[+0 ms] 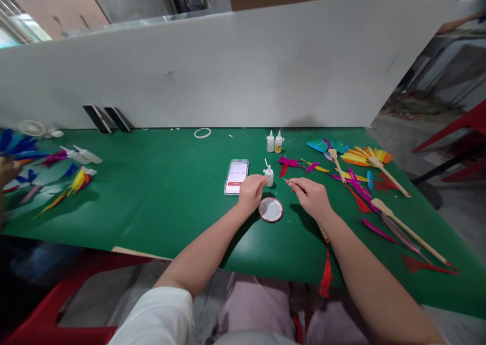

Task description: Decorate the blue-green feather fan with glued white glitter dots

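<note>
My left hand (251, 192) is closed in a pinch beside a white squeeze bottle (269, 176) with a thin nozzle. Its fingertips are close to the bottle, and whether anything is between them is too small to tell. My right hand (312, 197) pinches something tiny, with a pale tip showing past the fingers. Between and below the hands lies a round, red-rimmed lid (271, 210) with a whitish inside. Under my right forearm is a wooden handle (323, 231), partly hidden, with a red tassel (326, 274) hanging over the table edge.
A phone (236, 178) lies left of the bottle. Two more bottles (274, 141) stand behind. Feather fans (367, 158), loose feathers (359, 185) and a bare fan handle (412, 231) lie right. A white ring (202, 133) rests near the wall. Another person's hand (9, 170) is far left.
</note>
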Demonstrator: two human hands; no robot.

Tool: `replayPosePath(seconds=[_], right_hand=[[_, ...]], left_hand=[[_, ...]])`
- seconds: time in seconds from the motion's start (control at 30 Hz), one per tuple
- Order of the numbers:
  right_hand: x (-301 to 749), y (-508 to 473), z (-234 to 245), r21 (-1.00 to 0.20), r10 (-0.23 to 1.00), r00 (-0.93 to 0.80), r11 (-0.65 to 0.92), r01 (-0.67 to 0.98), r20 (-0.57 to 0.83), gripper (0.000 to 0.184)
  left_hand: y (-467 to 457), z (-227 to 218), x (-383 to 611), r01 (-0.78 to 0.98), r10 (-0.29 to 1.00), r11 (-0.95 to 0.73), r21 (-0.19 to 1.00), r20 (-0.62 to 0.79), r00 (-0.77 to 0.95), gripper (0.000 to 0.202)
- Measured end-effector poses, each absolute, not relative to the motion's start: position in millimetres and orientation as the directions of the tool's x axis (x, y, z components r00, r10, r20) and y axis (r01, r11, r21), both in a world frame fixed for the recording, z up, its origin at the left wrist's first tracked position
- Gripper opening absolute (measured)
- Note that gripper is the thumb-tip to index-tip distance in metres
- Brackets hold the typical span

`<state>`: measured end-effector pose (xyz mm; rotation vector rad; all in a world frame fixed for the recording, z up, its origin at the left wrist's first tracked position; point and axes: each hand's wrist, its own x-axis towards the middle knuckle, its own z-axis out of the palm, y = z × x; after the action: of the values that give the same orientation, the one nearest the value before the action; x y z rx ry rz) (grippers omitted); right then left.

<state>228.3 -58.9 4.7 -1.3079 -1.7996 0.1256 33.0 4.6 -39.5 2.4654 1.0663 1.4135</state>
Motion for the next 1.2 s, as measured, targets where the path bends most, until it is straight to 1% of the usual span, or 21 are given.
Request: replayPosePath(seconds=[0.13,0.23,0.33,0.43,0.57,0.77,0.93,1.07,1.2], right_hand=[[233.1,-58.0,-7.8,-0.521,0.811,-0.082,0.446,0.728,0.579,0.024],[237.2,-60.2,-15.1,-0.514,0.831,-0.102,0.430,0.742,0.547,0.024],[237.3,-60.3,-16.1,-0.537,0.846,-0.098,0.417,0.734,0.524,0.024],[235.8,-59.0,-14.0,-0.554,0.861,-0.097,0.403,0.728,0.499,0.025],[234.6,-57.9,-14.4,-0.538,0.871,-0.102,0.385,0.750,0.480,0.027],[232.0,-58.6,-19.3,-0.515,0.861,-0.115,0.398,0.759,0.495,0.025],[231.4,-57.8,-23.2,-0.546,0.868,-0.052,0.357,0.758,0.495,0.024],[231.5,-56.7,-26.1,-0.551,0.896,-0.073,0.331,0.766,0.437,0.023],[231.0,-56.7,-25.4,-0.511,0.914,-0.114,0.317,0.799,0.388,0.022]], left_hand=[[8.1,-42.6,36.4,0.452,0.576,-0.794,0.408,0.743,0.341,0.024],[8.2,-42.8,34.4,0.431,0.579,-0.798,0.420,0.734,0.356,0.019],[6.3,-39.4,32.9,0.417,0.592,-0.794,0.442,0.716,0.370,0.016],[5.1,-36.5,31.8,0.399,0.600,-0.794,0.460,0.703,0.383,0.017],[6.7,-37.0,28.9,0.389,0.599,-0.797,0.462,0.688,0.409,0.023],[7.2,-37.9,27.4,0.406,0.607,-0.791,0.457,0.662,0.438,0.011],[6.3,-35.1,27.7,0.423,0.638,-0.767,0.482,0.641,0.427,0.014],[6.7,-34.3,26.6,0.406,0.642,-0.767,0.497,0.615,0.458,0.017],[5.6,-32.4,27.3,0.415,0.666,-0.746,0.522,0.561,0.492,0.024]])
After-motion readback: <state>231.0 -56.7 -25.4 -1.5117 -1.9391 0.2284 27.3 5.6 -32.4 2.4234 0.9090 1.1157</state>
